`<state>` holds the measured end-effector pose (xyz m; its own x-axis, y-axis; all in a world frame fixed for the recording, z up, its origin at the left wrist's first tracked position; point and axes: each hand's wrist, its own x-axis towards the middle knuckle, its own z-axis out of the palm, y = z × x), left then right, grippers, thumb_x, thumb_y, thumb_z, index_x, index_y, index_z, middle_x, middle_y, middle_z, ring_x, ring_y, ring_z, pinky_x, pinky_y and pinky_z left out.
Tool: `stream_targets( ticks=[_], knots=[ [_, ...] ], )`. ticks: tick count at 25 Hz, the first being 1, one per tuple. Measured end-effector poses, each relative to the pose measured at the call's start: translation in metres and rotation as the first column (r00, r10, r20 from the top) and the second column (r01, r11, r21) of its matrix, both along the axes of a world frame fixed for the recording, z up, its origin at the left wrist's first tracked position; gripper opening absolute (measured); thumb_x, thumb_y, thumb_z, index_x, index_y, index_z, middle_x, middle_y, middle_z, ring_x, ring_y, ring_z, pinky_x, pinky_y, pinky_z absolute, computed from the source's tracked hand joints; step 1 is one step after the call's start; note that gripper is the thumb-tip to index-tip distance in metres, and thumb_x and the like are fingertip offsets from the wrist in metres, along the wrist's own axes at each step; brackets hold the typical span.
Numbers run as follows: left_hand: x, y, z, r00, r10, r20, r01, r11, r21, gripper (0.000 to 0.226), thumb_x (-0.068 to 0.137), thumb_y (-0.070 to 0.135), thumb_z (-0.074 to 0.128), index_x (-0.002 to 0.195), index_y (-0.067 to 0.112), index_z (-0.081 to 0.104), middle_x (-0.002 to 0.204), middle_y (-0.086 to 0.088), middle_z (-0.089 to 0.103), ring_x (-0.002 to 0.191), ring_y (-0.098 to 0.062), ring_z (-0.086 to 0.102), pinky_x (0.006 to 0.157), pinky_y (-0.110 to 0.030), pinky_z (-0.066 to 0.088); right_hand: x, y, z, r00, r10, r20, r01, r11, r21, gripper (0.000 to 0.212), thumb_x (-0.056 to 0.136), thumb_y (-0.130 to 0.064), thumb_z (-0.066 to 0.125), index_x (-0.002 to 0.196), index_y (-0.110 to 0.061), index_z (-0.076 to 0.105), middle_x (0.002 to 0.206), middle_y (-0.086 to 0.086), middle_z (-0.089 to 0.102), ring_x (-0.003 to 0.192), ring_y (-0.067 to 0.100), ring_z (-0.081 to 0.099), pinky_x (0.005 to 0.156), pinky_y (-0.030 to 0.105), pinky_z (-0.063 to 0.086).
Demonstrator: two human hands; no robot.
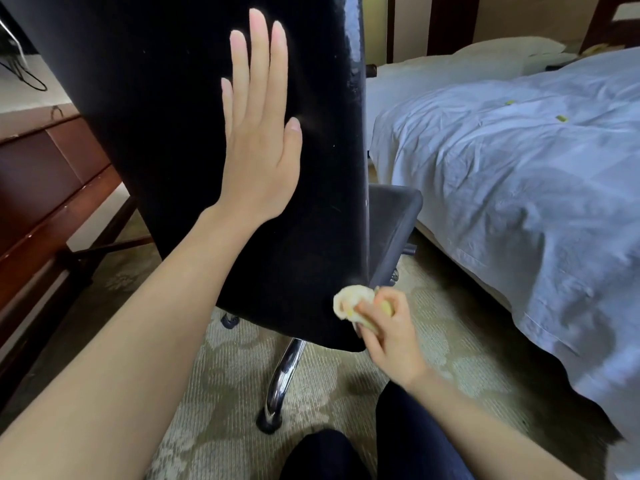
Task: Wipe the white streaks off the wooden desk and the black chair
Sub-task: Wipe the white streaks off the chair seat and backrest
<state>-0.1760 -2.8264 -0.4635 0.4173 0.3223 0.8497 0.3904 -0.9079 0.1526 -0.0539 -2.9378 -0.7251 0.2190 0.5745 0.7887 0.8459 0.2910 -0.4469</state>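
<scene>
Carpeted bedroom: bed (519, 150) right, bench (38, 174) left. Your left hand (258, 157) lay flat, fingers straight, on the chair (166, 116) back, likely bracing it against swivel. Your right hand (391, 334) pinched a wadded cloth (349, 301) at its lower right corner; streaks (353, 46) showed higher up that edge.

Rumpled white bed (519, 161), patterned carpet (221, 375)

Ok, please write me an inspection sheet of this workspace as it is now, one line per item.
Surface: black chair back, white streaks on its upper right edge.
Job's things: yellowish cloth at the back's lower right corner; wooden desk at left.
Clutter: two small yellow-green bits on the bed.
Grippers: left hand flat on chair back; right hand grips cloth.
Cables: black cable upper left.
Surroundings: patterned carpet.
</scene>
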Motion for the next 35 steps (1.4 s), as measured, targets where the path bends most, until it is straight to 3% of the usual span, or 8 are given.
stream_targets(
  ticks=[4,9,14,17,22,26,29,35],
  knots=[
    [-0.001,0.001,-0.002,1.000,0.001,0.004,-0.001,1.000,0.009,0.073,0.085,-0.002,0.032,0.152,0.007,0.003,0.160,-0.014,-0.005,0.146,-0.029,-0.012,0.114,-0.041,-0.012,0.004,-0.021,-0.027,0.974,0.105,0.202,-0.065,0.979,-0.195,0.030,0.081,-0.016,0.050,0.109,-0.027,0.053,0.101,-0.003,0.035,0.095,0.018,0.040,0.074,0.035,0.050],
    [-0.001,0.002,-0.007,0.998,0.005,0.058,-0.008,0.998,0.059,0.071,0.087,0.002,0.040,0.152,0.010,0.011,0.160,-0.011,0.004,0.147,-0.025,-0.004,0.118,-0.048,-0.001,0.008,0.010,0.092,0.952,0.038,0.305,-0.098,0.978,0.186,0.026,0.078,-0.001,0.057,0.099,-0.016,0.058,0.096,0.002,0.042,0.086,0.024,0.043,0.085,0.024,0.033],
    [-0.007,0.013,-0.006,0.999,-0.014,0.049,0.007,0.991,0.135,0.069,0.090,0.006,0.043,0.151,0.016,0.014,0.159,0.000,0.004,0.147,-0.014,-0.004,0.117,-0.030,-0.005,0.021,0.031,0.221,0.855,-0.173,0.489,-0.087,0.882,0.464,0.024,0.082,-0.002,0.065,0.104,-0.009,0.060,0.103,0.007,0.044,0.091,0.028,0.046,0.090,0.024,0.032],
    [-0.011,0.020,-0.002,0.995,-0.058,0.085,0.041,0.981,0.191,0.063,0.089,0.009,0.044,0.149,0.015,0.025,0.158,-0.001,0.016,0.147,-0.015,0.008,0.119,-0.033,0.005,0.024,0.039,0.280,0.836,-0.296,0.462,-0.056,0.792,0.608,0.011,0.086,-0.005,0.065,0.094,-0.004,0.072,0.103,0.007,0.045,0.091,0.029,0.046,0.095,0.021,0.029],
    [-0.012,0.025,0.023,0.988,-0.071,0.138,0.029,0.957,0.288,0.054,0.089,0.014,0.043,0.143,0.013,0.034,0.153,-0.004,0.025,0.145,-0.017,0.016,0.118,-0.034,0.012,0.016,0.047,0.343,0.863,-0.349,0.366,-0.015,0.706,0.708,0.009,0.087,-0.010,0.067,0.091,-0.006,0.073,0.104,0.004,0.046,0.091,0.028,0.044,0.085,0.020,0.034],
    [-0.006,0.017,0.057,0.987,-0.081,0.136,0.032,0.944,0.328,0.060,0.090,0.014,0.042,0.147,0.013,0.025,0.158,-0.002,0.013,0.148,-0.019,0.005,0.120,-0.036,0.002,0.005,0.045,0.380,0.939,-0.243,0.242,0.009,0.721,0.692,0.014,0.084,-0.014,0.068,0.096,-0.007,0.070,0.098,0.006,0.051,0.089,0.028,0.052,0.080,0.025,0.042],
    [-0.002,0.011,0.081,0.987,-0.070,0.147,0.010,0.928,0.372,0.063,0.091,0.016,0.039,0.150,0.011,0.017,0.159,-0.004,0.007,0.148,-0.020,-0.001,0.119,-0.036,-0.003,-0.003,0.045,0.415,0.985,-0.122,0.121,0.002,0.714,0.701,0.020,0.078,-0.009,0.069,0.098,-0.008,0.067,0.100,0.002,0.052,0.092,0.010,0.052,0.083,0.013,0.038],
    [0.005,0.005,0.102,0.968,-0.114,0.224,0.035,0.944,0.327,0.064,0.093,0.018,0.036,0.151,0.009,0.009,0.159,-0.003,0.001,0.148,-0.017,-0.005,0.119,-0.036,-0.006,-0.004,0.040,0.451,0.986,0.165,0.018,-0.140,0.767,0.626,0.019,0.079,-0.015,0.068,0.095,-0.019,0.058,0.095,-0.008,0.063,0.091,0.004,0.059,0.080,0.016,0.044]
  ],
)
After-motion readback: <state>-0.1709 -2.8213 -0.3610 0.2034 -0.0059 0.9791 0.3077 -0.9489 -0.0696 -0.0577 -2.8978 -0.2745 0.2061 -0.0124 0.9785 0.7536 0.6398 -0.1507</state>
